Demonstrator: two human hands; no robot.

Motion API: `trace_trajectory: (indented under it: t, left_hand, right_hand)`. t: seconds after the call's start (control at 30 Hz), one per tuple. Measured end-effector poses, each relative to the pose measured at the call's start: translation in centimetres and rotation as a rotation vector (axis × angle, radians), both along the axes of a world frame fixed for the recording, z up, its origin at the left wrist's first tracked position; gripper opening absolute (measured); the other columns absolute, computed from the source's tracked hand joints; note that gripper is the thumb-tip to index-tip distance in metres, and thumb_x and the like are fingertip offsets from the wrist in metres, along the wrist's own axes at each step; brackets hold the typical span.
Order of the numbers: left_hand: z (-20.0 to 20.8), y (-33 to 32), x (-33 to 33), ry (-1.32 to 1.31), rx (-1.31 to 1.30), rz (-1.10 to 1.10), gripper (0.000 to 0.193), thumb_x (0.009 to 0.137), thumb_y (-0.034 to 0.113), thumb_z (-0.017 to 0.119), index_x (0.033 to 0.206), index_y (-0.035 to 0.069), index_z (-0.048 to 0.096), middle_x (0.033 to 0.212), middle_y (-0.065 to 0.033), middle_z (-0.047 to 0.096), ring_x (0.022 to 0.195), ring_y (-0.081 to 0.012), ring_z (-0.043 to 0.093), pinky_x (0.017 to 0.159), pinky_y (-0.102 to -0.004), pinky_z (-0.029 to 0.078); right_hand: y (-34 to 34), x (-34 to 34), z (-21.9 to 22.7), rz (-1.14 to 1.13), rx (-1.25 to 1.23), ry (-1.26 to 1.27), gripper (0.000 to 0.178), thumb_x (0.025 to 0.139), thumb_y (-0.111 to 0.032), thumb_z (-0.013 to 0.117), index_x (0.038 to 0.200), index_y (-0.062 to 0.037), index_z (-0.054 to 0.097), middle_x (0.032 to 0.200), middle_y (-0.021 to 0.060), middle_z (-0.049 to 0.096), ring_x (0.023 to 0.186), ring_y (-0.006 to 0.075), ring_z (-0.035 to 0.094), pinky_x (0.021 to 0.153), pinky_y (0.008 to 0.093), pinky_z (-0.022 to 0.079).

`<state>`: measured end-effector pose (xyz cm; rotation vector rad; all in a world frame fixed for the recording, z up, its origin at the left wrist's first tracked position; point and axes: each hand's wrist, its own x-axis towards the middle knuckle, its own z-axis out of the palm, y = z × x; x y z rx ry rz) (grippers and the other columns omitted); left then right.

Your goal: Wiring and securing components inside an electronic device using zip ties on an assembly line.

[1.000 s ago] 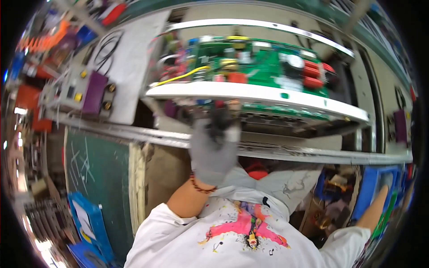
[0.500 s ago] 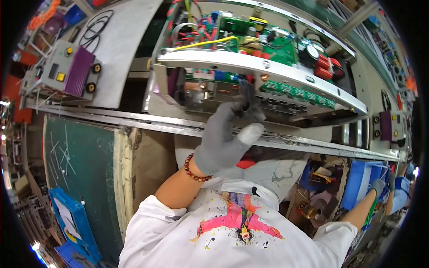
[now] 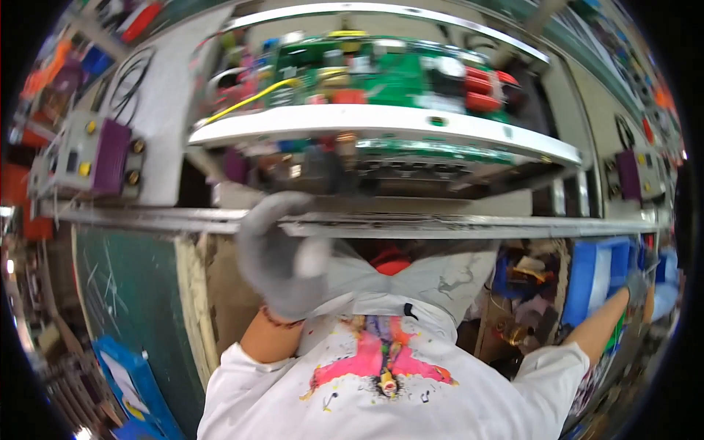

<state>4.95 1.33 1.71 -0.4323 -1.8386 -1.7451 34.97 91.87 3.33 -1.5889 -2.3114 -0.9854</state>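
Note:
My left hand (image 3: 282, 249), in a grey glove with a pale thumb tip, hovers before the front rail of the bench, smeared by motion. Its fingers are curled, thumb apart, and nothing shows between them. Just beyond stands an open metal chassis (image 3: 381, 121) with a green circuit board (image 3: 400, 77), red cylindrical parts (image 3: 480, 92) and a yellow wire (image 3: 253, 99). Blurred dark parts (image 3: 334, 169) hang below its front bar. At the far right my right hand (image 3: 636, 288), also gloved, is beside blue bins (image 3: 598, 275); its fingers are too small and blurred to read.
A grey-and-purple boxed unit (image 3: 95, 158) stands left on the bench; a similar unit (image 3: 638, 174) is at the right. The metal rail (image 3: 440, 226) runs across in front of me. A green board (image 3: 132, 293) lies at left, with a blue tray (image 3: 136, 381) below it.
My left hand has drawn back from the dark parts under the chassis bar, toward me and leftward. The view has shifted; my right hand stays by the blue bins.

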Motion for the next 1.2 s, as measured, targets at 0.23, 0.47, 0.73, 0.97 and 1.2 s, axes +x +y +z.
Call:
trace_trajectory:
  t: [0.23, 0.47, 0.73, 0.97, 1.2]
  left_hand:
    - [-1.0, -0.4, 1.6, 0.128, -0.002, -0.249, 0.033, 0.092, 0.018, 0.057, 0.119, -0.002, 0.054, 0.095, -0.0148, 0.057, 0.085, -0.0238, 0.052, 0.08, -0.0373, 0.045]
    - [-1.4, 2.4, 2.3, 0.069, -0.018, -0.567, 0.038, 0.087, 0.028, 0.064, 0.111, 0.0, 0.055, 0.078, -0.0102, 0.053, 0.07, -0.0216, 0.047, 0.068, -0.0375, 0.039]
    - [2.6, 6.4, 3.2, -0.297, 0.07, -0.805, 0.058, 0.085, 0.042, 0.073, 0.113, -0.007, 0.061, 0.097, -0.0198, 0.068, 0.079, -0.0277, 0.066, 0.073, -0.0387, 0.053]
    - [2.5, 5.8, 2.9, -0.921, 0.279, -0.986, 0.019, 0.094, 0.014, 0.064, 0.103, -0.003, 0.065, 0.077, -0.0083, 0.066, 0.065, -0.0177, 0.062, 0.06, -0.0311, 0.052]
    - [3.4, 1.8, 3.3, 0.232, -0.505, -0.123, 0.022, 0.081, 0.004, 0.075, 0.102, 0.006, 0.069, 0.086, -0.0087, 0.069, 0.076, -0.0274, 0.067, 0.068, -0.0344, 0.056]
  right_hand:
    - [-5.7, 1.4, 1.6, 0.455, 0.185, -0.04, 0.032, 0.096, -0.032, 0.056, 0.097, -0.0078, 0.075, 0.097, 0.0151, 0.074, 0.092, 0.0274, 0.071, 0.083, 0.039, 0.054]
    - [-6.4, 1.2, 2.4, 0.333, -0.412, 0.952, 0.021, 0.089, -0.026, 0.068, 0.101, -0.0103, 0.075, 0.093, 0.0086, 0.075, 0.085, 0.0246, 0.072, 0.078, 0.0382, 0.054]
    - [-42.0, -12.7, 9.7, 1.21, -0.269, 0.874, 0.018, 0.092, -0.019, 0.065, 0.096, -0.0035, 0.073, 0.104, 0.0108, 0.066, 0.096, 0.0248, 0.062, 0.083, 0.0378, 0.047]
    - [-62.0, -24.6, 1.6, 2.058, -1.728, 0.614, 0.013, 0.085, -0.022, 0.073, 0.097, -0.0219, 0.078, 0.136, 0.0166, 0.056, 0.13, 0.0407, 0.048, 0.109, 0.0501, 0.036]
    - [-70.2, -25.1, 3.2, 1.143, -2.364, 1.107, 0.02, 0.088, -0.004, 0.061, 0.106, 0.003, 0.068, 0.097, 0.0125, 0.064, 0.085, 0.0215, 0.061, 0.075, 0.0337, 0.047]
